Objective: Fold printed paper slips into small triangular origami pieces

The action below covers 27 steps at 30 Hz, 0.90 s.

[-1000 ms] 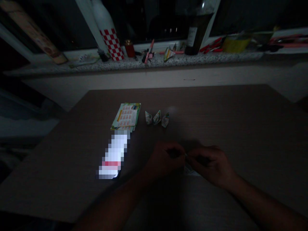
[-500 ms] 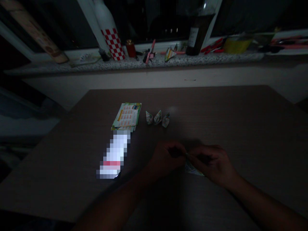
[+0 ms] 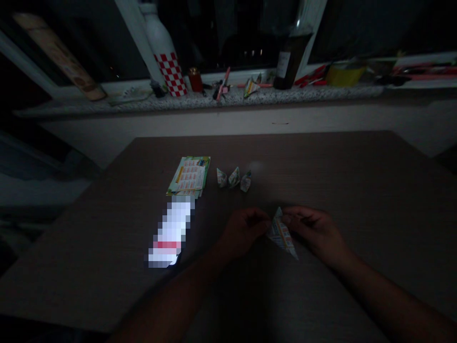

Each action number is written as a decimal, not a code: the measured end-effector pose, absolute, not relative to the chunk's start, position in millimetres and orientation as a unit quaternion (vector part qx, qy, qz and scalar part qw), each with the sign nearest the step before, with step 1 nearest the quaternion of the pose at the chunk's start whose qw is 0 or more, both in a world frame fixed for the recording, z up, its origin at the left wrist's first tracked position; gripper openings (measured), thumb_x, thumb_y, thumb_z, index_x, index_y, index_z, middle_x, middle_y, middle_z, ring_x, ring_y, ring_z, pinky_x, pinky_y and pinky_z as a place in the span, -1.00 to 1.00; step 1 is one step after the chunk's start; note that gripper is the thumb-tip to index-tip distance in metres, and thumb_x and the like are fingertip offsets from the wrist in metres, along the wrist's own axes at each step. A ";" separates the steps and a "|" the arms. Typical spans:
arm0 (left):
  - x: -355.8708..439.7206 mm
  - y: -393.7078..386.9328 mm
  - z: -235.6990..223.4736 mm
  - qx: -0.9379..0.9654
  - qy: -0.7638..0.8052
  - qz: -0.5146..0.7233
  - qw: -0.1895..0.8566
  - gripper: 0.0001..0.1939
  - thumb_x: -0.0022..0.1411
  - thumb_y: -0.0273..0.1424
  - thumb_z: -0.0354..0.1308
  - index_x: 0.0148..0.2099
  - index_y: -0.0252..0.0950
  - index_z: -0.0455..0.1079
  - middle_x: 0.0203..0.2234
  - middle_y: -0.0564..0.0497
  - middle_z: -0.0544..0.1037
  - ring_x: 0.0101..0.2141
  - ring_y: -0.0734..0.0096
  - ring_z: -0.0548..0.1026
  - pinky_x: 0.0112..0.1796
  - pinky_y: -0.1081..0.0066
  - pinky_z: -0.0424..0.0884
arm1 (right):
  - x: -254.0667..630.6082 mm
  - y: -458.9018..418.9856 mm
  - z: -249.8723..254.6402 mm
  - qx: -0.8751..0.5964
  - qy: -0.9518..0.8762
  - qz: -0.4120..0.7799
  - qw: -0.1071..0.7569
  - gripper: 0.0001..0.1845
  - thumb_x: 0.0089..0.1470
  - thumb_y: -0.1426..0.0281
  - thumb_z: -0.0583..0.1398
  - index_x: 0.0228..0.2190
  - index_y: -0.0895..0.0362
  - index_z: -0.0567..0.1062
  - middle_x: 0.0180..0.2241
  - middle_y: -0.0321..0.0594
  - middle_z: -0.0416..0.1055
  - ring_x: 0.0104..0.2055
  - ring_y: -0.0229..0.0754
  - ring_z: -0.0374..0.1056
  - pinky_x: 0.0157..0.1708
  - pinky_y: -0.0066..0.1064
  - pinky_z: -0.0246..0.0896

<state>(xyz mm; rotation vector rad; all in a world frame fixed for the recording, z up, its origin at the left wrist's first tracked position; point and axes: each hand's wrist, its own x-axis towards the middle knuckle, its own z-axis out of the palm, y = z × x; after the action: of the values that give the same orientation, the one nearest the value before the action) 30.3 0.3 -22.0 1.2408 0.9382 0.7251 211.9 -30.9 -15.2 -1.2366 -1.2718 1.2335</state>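
A folded piece of printed paper [image 3: 283, 234], pointed at its top and at its lower right, is held between my two hands above the table. My left hand [image 3: 244, 232] pinches its left edge with thumb and fingers. From the other side, my right hand [image 3: 316, 231] grips the upper right edge, its thumb against the paper. Beyond my hands, three small folded paper pieces [image 3: 234, 177] stand in a row on the table. A stack of printed sheets [image 3: 189, 175] lies to their left.
A lit phone [image 3: 171, 233], its screen blurred out, lies on the brown table [image 3: 342, 176] below the stack. Along the stone windowsill [image 3: 200, 103] stand a red-checked white bottle [image 3: 169, 66], a small red jar [image 3: 194, 80], pens, another folded paper [image 3: 251, 88] and a dark bottle [image 3: 287, 66].
The folded paper has turned upright, so more of its printed face shows. My hands have moved slightly apart, one to each side of it. The view has tilted a little.
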 end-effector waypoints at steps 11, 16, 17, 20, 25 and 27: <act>28.7 -2.0 -21.9 0.500 0.391 0.355 0.687 -0.76 -0.02 -0.32 0.30 -0.32 -0.37 0.44 -0.48 0.05 0.49 -0.47 0.48 0.41 -0.39 0.45 0.31 | 208.1 -31.1 -19.8 -0.453 -0.474 0.580 0.483 -0.73 -0.05 0.24 0.33 -0.32 0.15 0.59 -0.51 -0.22 0.54 -0.50 -0.26 0.43 -0.46 -0.44 0.36; 26.6 -2.7 -20.9 0.421 0.362 0.371 0.744 -0.69 -0.07 -0.28 0.35 -0.31 -0.37 0.42 -0.49 0.05 0.48 -0.49 0.47 0.43 -0.41 0.43 0.35 | 208.5 -32.0 -23.8 -0.380 -0.459 0.662 0.455 -0.74 -0.08 0.29 0.35 -0.30 0.13 0.60 -0.38 -0.17 0.58 -0.42 -0.23 0.46 -0.36 -0.38 0.38; 26.5 -2.9 -20.9 0.407 0.353 0.368 0.758 -0.68 -0.08 -0.28 0.36 -0.32 -0.37 0.41 -0.49 0.05 0.48 -0.49 0.46 0.44 -0.41 0.42 0.35 | 208.5 -32.0 -24.1 -0.374 -0.452 0.672 0.453 -0.75 -0.09 0.29 0.36 -0.32 0.13 0.60 -0.39 -0.17 0.58 -0.42 -0.23 0.46 -0.36 -0.38 0.38; 27.1 -3.6 -20.9 0.367 0.341 0.363 0.786 -0.67 -0.12 -0.32 0.40 -0.33 -0.37 0.42 -0.47 0.05 0.48 -0.46 0.46 0.45 -0.37 0.42 0.37 | 209.2 -31.1 -25.3 -0.362 -0.428 0.694 0.451 -0.78 -0.13 0.31 0.38 -0.36 0.11 0.61 -0.42 -0.20 0.57 -0.42 -0.24 0.46 -0.37 -0.40 0.39; 29.0 -3.3 -23.6 0.327 0.338 0.352 0.809 -0.65 -0.15 -0.32 0.41 -0.33 -0.37 0.43 -0.47 0.03 0.49 -0.45 0.44 0.46 -0.34 0.40 0.37 | 210.3 -29.5 -28.9 -0.364 -0.442 0.685 0.452 -0.75 -0.13 0.28 0.37 -0.34 0.11 0.58 -0.40 -0.20 0.56 -0.41 -0.21 0.47 -0.39 -0.38 0.40; 29.7 -2.8 -25.0 0.340 0.348 0.357 0.798 -0.67 -0.14 -0.32 0.40 -0.33 -0.36 0.43 -0.47 0.04 0.49 -0.45 0.44 0.45 -0.34 0.40 0.36 | 209.1 -31.0 -29.9 -0.382 -0.476 0.645 0.460 -0.71 -0.09 0.30 0.35 -0.26 0.10 0.53 -0.36 -0.19 0.56 -0.37 -0.20 0.48 -0.37 -0.37 0.41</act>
<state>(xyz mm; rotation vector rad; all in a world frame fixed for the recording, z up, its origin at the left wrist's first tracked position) 29.7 -2.8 -25.0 0.7290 0.7463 0.7674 209.1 -31.0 -29.9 -0.9403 -1.1726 1.5866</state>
